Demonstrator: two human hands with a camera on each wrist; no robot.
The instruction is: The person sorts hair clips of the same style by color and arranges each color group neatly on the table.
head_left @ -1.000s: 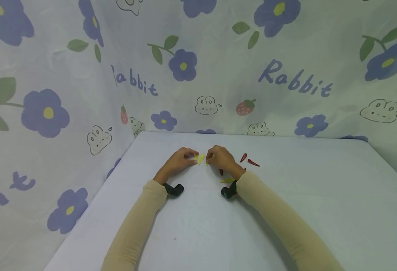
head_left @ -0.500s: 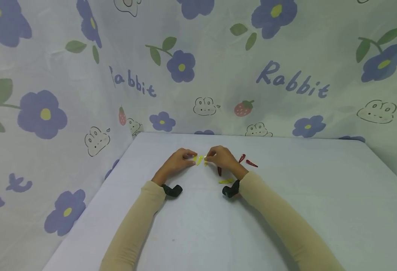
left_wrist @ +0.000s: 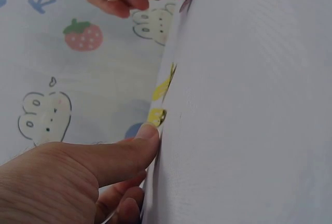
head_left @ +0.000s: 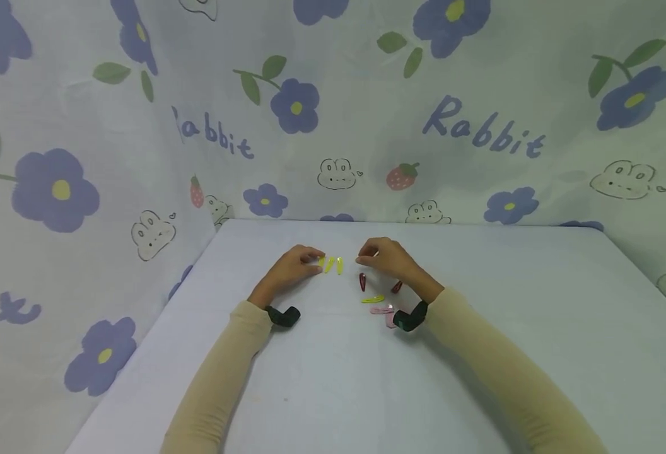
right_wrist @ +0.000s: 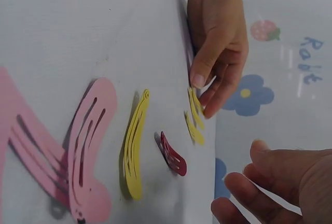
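Observation:
My left hand (head_left: 290, 270) rests at the near end of a row of yellow snap hair clips on the white table. Its thumb and index finger lie at the two ends of the leftmost clip (head_left: 321, 261). Beside that clip lie the middle yellow clip (head_left: 330, 265) and the right one (head_left: 340, 265), roughly side by side. My right hand (head_left: 390, 258) hovers just right of the row, fingers loosely bent and apart, holding nothing. Beneath it sits a dark red hair clip (right_wrist: 173, 156). Another yellow clip (right_wrist: 135, 149) lies nearer the right wrist.
Pink hair clips (right_wrist: 92, 146) overlap near the right wrist's black camera (head_left: 410, 316). A second dark red clip (head_left: 397, 287) lies partly behind the right forearm. A patterned cloth (head_left: 480, 170) hangs behind the white table (head_left: 333, 378).
My right hand has let go of a yellow clip, leaving it at the row's right end, and has moved right. The left hand stays by the row. Pink clips have come into sight.

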